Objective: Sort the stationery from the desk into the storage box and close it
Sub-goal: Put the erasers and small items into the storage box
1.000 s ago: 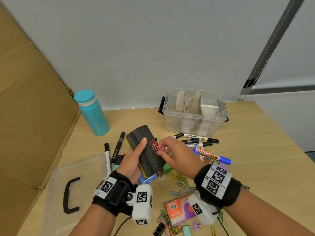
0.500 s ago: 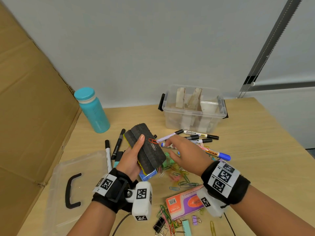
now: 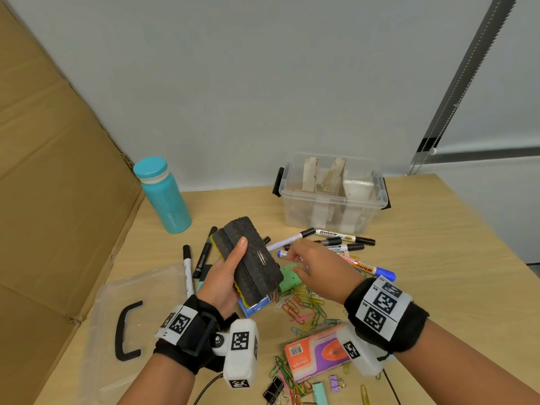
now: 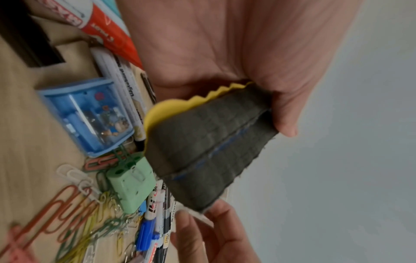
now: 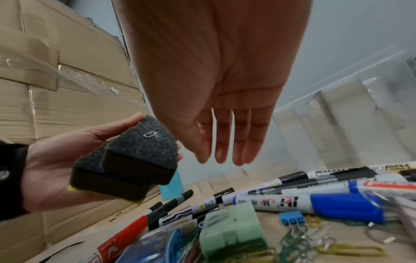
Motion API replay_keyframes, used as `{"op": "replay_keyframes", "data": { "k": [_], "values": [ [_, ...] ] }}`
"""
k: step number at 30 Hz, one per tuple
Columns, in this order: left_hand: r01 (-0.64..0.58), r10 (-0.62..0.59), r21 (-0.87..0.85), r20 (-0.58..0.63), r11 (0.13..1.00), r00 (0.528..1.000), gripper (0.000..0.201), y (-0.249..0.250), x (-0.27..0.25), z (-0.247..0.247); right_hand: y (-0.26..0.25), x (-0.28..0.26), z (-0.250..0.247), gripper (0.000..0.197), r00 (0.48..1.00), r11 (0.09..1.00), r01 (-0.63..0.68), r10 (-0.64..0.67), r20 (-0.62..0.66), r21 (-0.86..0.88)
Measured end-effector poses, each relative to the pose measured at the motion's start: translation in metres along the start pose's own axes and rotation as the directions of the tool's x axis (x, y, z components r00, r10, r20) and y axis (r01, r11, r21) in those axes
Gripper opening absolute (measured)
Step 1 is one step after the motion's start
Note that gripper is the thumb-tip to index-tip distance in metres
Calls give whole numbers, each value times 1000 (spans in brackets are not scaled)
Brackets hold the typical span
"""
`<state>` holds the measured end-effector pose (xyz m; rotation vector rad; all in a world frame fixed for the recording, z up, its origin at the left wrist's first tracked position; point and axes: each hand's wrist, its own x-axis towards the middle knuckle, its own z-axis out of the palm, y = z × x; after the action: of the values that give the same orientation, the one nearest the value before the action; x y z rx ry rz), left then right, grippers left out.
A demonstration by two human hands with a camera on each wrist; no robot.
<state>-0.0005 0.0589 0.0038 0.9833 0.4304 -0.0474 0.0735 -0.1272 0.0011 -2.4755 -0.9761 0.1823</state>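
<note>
My left hand (image 3: pixel 230 267) grips a whiteboard eraser (image 3: pixel 251 261) of dark felt with a yellow back, held above the desk with the felt turned up. One silver paper clip (image 3: pixel 261 256) clings to the felt. My right hand (image 3: pixel 309 264) hovers just right of the eraser, fingers straight and holding nothing, as the right wrist view shows (image 5: pixel 225 142). The clear storage box (image 3: pixel 330 201) stands open at the back, with cardboard dividers inside. Its lid (image 3: pixel 146 287) lies at the front left. The left wrist view shows the eraser (image 4: pixel 209 151) over the clutter.
Several markers (image 3: pixel 344 239) lie before the box, more at the left (image 3: pixel 188 267). Under my hands lie coloured paper clips (image 3: pixel 304 308), a green sharpener (image 3: pixel 289 277) and a blue case (image 3: pixel 254 306). An orange eraser pack (image 3: pixel 315 353) and binder clips (image 3: pixel 273 388) lie nearer. A teal bottle (image 3: pixel 163 197) and cardboard (image 3: pixel 58 200) stand left.
The red clips that my right hand pinched on the eraser's felt are gone from it; one silver clip stays. My right hand has drawn off to the right and opened.
</note>
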Motion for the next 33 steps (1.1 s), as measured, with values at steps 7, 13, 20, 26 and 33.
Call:
{"op": "replay_keyframes", "data": {
  "k": [7,13,20,26,33],
  "values": [
    [9,-11,58,43,998,999,52,-1,-2,6,-25,10,-5,15,993,953,69,-38,-108,296],
    [-16,1,142,104,990,995,48,1,-7,8,-35,11,-13,7,996,868,-77,46,74,490],
    [-51,33,133,135,990,990,46,-2,-12,11,-35,4,-15,14,996,805,-89,58,72,586],
    [-44,38,76,84,996,996,52,-2,-9,9,-13,-5,-13,17,996,972,-53,35,85,229],
    [-85,83,83,28,993,996,53,3,-6,-4,25,-35,-11,33,925,981,-41,109,364,-191]
  ]
}}
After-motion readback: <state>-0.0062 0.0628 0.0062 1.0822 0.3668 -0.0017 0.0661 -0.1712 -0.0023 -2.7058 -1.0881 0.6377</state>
